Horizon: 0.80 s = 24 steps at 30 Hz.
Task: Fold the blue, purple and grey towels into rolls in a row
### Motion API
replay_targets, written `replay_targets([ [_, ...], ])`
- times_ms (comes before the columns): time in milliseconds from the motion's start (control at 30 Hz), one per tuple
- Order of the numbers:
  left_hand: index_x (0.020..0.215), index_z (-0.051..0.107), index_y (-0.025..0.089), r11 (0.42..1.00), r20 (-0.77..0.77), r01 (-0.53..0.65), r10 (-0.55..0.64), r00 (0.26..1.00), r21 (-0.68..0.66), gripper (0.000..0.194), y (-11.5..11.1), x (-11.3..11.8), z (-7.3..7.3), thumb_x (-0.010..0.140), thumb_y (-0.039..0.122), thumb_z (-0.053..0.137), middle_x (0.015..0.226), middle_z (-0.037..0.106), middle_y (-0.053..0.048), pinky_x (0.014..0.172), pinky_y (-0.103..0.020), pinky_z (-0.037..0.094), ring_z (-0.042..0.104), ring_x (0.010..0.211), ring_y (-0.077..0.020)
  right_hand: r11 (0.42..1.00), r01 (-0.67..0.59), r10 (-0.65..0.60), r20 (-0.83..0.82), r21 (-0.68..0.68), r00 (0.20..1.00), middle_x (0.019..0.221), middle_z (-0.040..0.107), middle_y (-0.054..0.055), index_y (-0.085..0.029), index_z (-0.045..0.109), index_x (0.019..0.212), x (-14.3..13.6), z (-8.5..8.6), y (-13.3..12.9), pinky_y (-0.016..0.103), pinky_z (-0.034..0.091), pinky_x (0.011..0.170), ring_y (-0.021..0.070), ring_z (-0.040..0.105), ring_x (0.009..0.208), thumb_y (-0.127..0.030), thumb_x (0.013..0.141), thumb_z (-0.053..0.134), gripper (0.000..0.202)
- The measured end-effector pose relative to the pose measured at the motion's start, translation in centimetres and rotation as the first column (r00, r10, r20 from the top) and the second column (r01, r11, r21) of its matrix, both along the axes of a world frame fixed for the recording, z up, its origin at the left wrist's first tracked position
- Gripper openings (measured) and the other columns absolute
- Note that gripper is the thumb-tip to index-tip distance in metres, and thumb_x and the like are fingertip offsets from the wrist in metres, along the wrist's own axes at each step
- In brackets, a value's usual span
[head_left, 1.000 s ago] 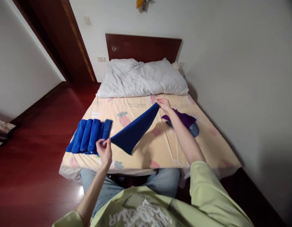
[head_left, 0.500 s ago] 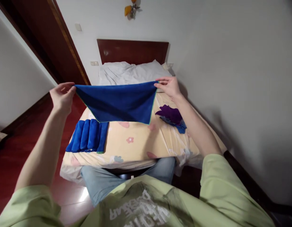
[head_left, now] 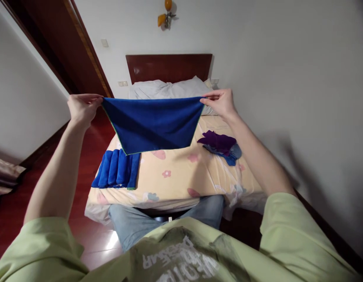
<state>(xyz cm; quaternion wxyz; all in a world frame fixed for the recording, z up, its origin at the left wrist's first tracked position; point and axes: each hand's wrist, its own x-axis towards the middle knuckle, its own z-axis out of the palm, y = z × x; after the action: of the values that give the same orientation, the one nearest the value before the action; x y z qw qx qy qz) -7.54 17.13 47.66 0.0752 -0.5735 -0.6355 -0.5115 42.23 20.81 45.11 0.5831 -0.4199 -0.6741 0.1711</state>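
A blue towel [head_left: 153,123] with thin green edging hangs spread out in the air above the bed. My left hand [head_left: 83,106] pinches its upper left corner between thumb and fingers. Its upper right corner is pinched in my right hand [head_left: 221,102]. The towel's top edge is stretched nearly straight, and its lower edge hangs free. Several rolled blue towels [head_left: 116,169] lie side by side on the left part of the bed. On the right part, a crumpled purple cloth [head_left: 218,141] rests on top of crumpled blue cloths [head_left: 230,158].
The bed [head_left: 166,184] has a yellow floral sheet, with white pillows [head_left: 158,89] by the dark wooden headboard [head_left: 169,68]. A wall runs along the right side. A striped fabric [head_left: 6,174] is at the far left above the red floor.
Both hands have risen slightly with the towel between them, and its lower edge has swung. The view has shifted, so the bed appears a little further right.
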Motion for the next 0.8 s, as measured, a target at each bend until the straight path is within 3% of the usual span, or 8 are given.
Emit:
replay_targets([
  [133,0.107,0.070,-0.001,0.995,0.057,0.089,-0.087,0.995,-0.039,0.031,-1.3,1.5,0.6,0.089,0.024,0.073,0.090,0.071,-0.004,0.085,-0.030,0.055,0.049,0.070,-0.0055,1.000,0.020,-0.020,0.039,0.011,0.999,0.087,0.074,0.004,-0.016,0.075,0.091,1.7,0.0,-0.9,0.039,0.063,0.088,0.0184,0.072,0.088,-0.034,0.071,0.088,0.029],
  [300,0.106,0.075,0.006,0.990,-0.032,0.139,-0.140,0.990,-0.023,0.027,-2.3,2.7,0.1,0.086,0.024,0.073,0.098,0.068,-0.003,0.095,-0.033,0.052,0.047,0.074,-0.0075,0.999,0.046,-0.049,0.132,0.025,0.990,0.096,0.075,0.004,-0.018,0.075,0.086,3.8,0.1,-4.0,0.035,0.063,0.086,0.0162,0.071,0.088,-0.038,0.068,0.091,0.031],
  [367,0.109,0.076,0.006,0.984,-0.043,0.167,-0.170,0.984,-0.064,0.030,-3.0,3.3,-0.5,0.087,0.025,0.070,0.095,0.068,-0.003,0.098,-0.035,0.050,0.050,0.077,-0.0078,0.999,0.038,-0.033,0.152,-0.031,0.988,0.094,0.075,0.005,-0.019,0.075,0.084,4.4,0.0,-6.0,0.035,0.063,0.082,0.0159,0.071,0.083,-0.039,0.068,0.091,0.031],
  [467,0.115,0.075,0.005,0.957,-0.002,0.224,-0.229,0.974,-0.183,0.036,-4.9,3.9,-1.7,0.088,0.029,0.069,0.080,0.065,-0.001,0.098,-0.043,0.051,0.054,0.076,-0.0084,0.980,0.014,0.018,0.162,-0.199,0.987,0.075,0.072,0.006,-0.017,0.076,0.083,5.4,-0.2,-9.4,0.033,0.061,0.066,0.0154,0.069,0.066,-0.041,0.069,0.091,0.031],
  [567,0.114,0.075,0.004,0.897,0.071,0.325,-0.319,0.945,-0.299,0.037,-6.7,4.0,-3.2,0.090,0.033,0.070,0.072,0.061,0.000,0.094,-0.049,0.053,0.058,0.071,-0.0093,0.947,0.004,0.042,0.138,-0.322,0.990,0.062,0.069,0.007,-0.017,0.077,0.081,6.5,-0.6,-12.2,0.030,0.057,0.052,0.0150,0.065,0.054,-0.045,0.063,0.094,0.037],
  [667,0.107,0.075,0.005,0.796,0.147,0.442,-0.421,0.895,-0.413,0.031,-7.5,4.0,-4.6,0.091,0.031,0.073,0.069,0.062,0.000,0.090,-0.051,0.057,0.062,0.066,-0.0103,0.915,0.010,0.035,0.105,-0.402,0.994,0.056,0.067,0.007,-0.018,0.079,0.080,7.6,-1.4,-13.7,0.027,0.056,0.046,0.0146,0.063,0.048,-0.051,0.056,0.096,0.044],
  [800,0.102,0.074,0.004,0.658,0.280,0.485,-0.399,0.873,-0.576,0.025,-6.7,4.9,-6.5,0.090,0.025,0.077,0.074,0.068,-0.003,0.086,-0.049,0.061,0.069,0.066,-0.0134,0.845,0.000,0.035,0.056,-0.535,0.998,0.056,0.069,0.009,-0.018,0.081,0.081,8.0,-3.4,-13.5,0.024,0.058,0.044,0.0168,0.066,0.048,-0.052,0.052,0.098,0.048],
])
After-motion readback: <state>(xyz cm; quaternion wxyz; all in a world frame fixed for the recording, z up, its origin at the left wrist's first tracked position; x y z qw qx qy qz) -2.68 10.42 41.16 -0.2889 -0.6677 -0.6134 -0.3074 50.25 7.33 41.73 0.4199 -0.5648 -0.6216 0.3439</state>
